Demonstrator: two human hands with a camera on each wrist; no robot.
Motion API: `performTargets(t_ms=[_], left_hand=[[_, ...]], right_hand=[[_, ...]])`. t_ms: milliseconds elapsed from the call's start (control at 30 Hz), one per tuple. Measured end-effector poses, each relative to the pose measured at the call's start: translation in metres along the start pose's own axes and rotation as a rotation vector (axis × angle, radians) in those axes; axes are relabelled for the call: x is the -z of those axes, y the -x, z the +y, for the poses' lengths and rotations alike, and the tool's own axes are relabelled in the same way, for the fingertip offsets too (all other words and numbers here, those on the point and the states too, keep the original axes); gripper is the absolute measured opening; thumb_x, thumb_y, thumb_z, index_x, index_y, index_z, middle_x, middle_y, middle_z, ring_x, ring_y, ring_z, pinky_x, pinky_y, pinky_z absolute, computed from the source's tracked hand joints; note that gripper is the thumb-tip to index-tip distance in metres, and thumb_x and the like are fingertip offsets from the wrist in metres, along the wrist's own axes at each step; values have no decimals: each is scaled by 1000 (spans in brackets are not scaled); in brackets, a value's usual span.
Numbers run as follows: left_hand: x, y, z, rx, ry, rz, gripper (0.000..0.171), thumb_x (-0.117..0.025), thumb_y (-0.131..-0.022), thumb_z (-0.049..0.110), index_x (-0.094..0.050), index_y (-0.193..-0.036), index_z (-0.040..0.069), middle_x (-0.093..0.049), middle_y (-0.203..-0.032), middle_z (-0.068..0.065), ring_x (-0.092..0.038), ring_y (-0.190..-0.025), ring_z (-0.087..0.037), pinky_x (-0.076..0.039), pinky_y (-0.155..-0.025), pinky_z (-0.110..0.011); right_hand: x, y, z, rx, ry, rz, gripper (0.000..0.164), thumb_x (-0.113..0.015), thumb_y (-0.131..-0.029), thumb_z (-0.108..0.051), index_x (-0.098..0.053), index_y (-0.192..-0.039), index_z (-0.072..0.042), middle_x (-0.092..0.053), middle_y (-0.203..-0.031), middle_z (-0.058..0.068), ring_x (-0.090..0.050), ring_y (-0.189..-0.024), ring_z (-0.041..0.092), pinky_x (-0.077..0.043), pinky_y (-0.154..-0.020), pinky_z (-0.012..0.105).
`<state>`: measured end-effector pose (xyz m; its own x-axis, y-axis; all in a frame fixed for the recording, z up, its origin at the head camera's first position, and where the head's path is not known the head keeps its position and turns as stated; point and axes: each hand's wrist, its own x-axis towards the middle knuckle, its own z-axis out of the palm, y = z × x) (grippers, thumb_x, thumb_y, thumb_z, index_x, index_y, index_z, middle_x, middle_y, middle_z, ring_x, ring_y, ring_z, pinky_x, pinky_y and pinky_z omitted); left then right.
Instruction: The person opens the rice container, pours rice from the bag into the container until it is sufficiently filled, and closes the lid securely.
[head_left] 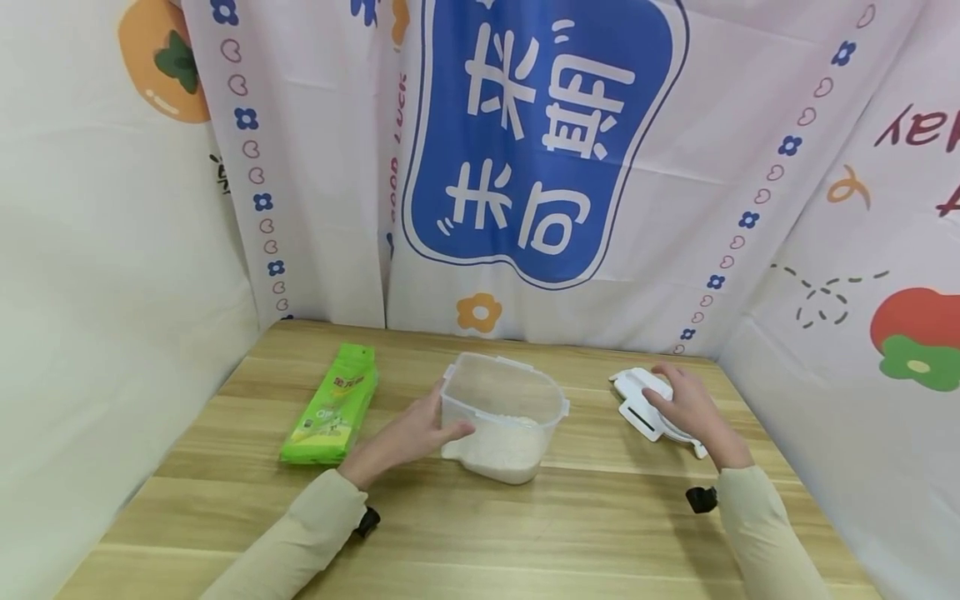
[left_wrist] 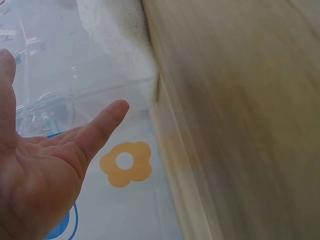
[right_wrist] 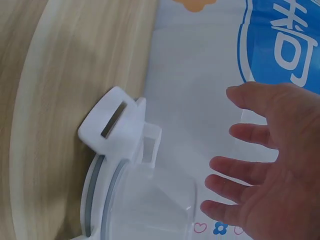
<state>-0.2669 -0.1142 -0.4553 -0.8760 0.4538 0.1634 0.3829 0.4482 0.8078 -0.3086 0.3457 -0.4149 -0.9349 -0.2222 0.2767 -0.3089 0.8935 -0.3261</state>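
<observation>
A clear plastic container [head_left: 480,429] with white rice [head_left: 506,454] in its lower part stands open-topped near the middle of the table. My left hand [head_left: 420,429] is at its left side, thumb toward the front; in the left wrist view this hand [left_wrist: 40,175] has its thumb and fingers extended. Whether it touches the wall is hard to tell. Over the white lid [head_left: 633,385] at the right hovers my right hand [head_left: 686,404]. Its fingers are spread beside the lid [right_wrist: 125,135] in the right wrist view, holding nothing. The lid has slotted clips and a clear raised part [right_wrist: 157,205].
A green packet [head_left: 333,412] lies on the wooden table [head_left: 525,550], left of the container. Printed cloth [head_left: 330,167] hangs behind the table's back edge and along both sides.
</observation>
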Motion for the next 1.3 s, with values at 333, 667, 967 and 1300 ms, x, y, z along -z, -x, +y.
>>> performTargets(t_ms=[333, 667, 967, 1300], left_hand=[[-2, -2, 0, -17, -8, -7, 96, -66, -92, 42, 5, -157, 34, -47, -147, -15, -52, -129, -27, -45, -107, -50], [-1, -2, -1, -30, -23, -10, 96, -65, -94, 38, 8, -156, 34, -43, -150, -14, -49, -132, -24, -43, -109, -48], [-1, -1, 1, -28, -43, -11, 96, -64, -95, 38, 8, -156, 33, -42, -151, -14, -49, -132, -25, -43, -109, -48], [0, 1, 1, -27, -58, -9, 96, -64, -94, 40, 8, -157, 28, -43, -151, -15, -48, -134, -26, -40, -112, -48]], right_hand=[[-5, 2, 22, -60, 65, -2, 51, -63, -94, -20, -49, -133, 9, -49, -133, 38, -42, -122, 58, -32, -104, 68], [-5, 4, 37, -98, 88, -32, 56, -63, -94, -23, -46, -135, 10, -47, -133, 39, -40, -122, 59, -29, -104, 69], [-7, 8, 49, -161, 20, -119, 67, -63, -94, -28, -37, -140, 12, -34, -136, 46, -30, -124, 63, -28, -100, 74], [-11, 11, 56, -209, -6, -133, 81, -70, -88, -33, -30, -144, 10, -29, -138, 48, -29, -123, 64, -32, -97, 74]])
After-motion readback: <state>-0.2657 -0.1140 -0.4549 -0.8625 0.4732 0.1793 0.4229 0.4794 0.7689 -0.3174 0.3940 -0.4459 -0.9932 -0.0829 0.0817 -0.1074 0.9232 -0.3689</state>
